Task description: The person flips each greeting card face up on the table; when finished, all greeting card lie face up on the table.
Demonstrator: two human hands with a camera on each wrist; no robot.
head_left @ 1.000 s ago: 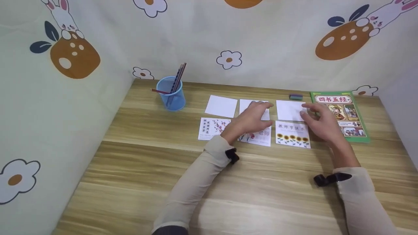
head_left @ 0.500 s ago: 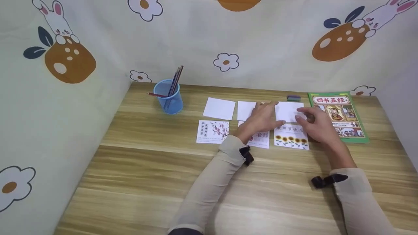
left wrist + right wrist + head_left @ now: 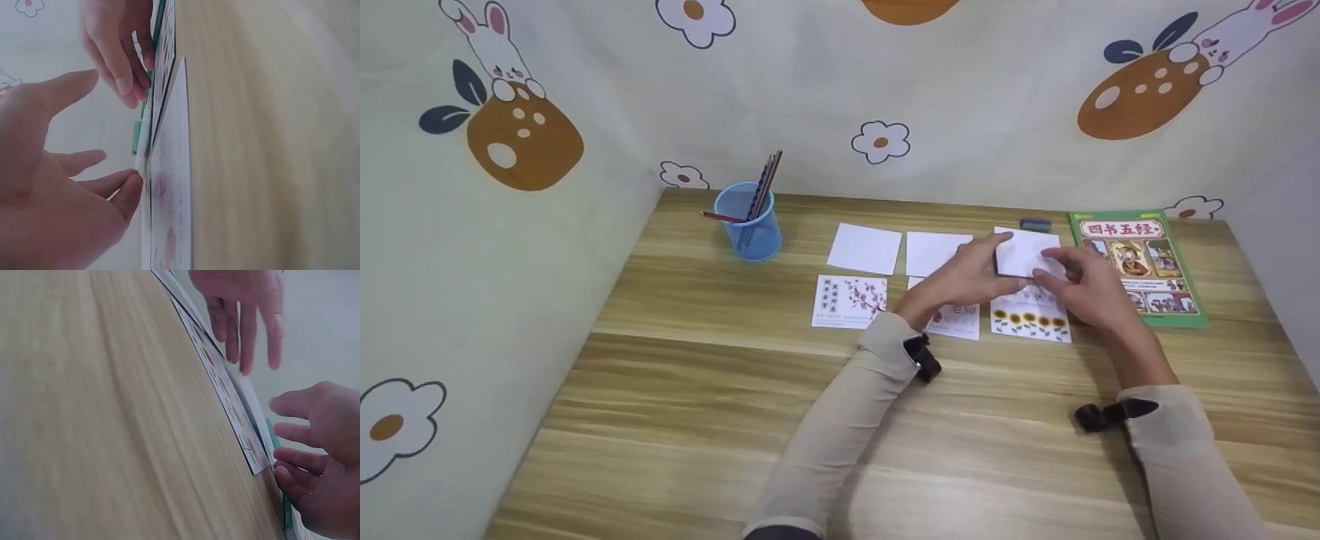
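Blank white square card (image 3: 1026, 253), the rightmost of the far row, sits at about one o'clock on the wooden table (image 3: 697, 390), its left edge lifted off the wood. The left hand (image 3: 964, 276) has its fingertips (image 3: 997, 241) at that raised edge, fingers fairly straight and spread; whether they pinch the card or only touch it I cannot tell. The right hand (image 3: 1084, 289) rests loosely curled fingers on the card's right side, gripping nothing plainly.

Directly under both hands lies the sunflower-printed card (image 3: 1030, 319), and under the left wrist a card with red print (image 3: 956, 319). Toward nine o'clock from there sit two more blank white cards (image 3: 865, 248) and a plum-blossom card (image 3: 849, 301).

At three o'clock from the hands lies a green picture book (image 3: 1140, 266), with a small grey eraser (image 3: 1035, 223) just beside its far corner. At eleven o'clock stands a blue plastic cup of pencils (image 3: 748, 221).
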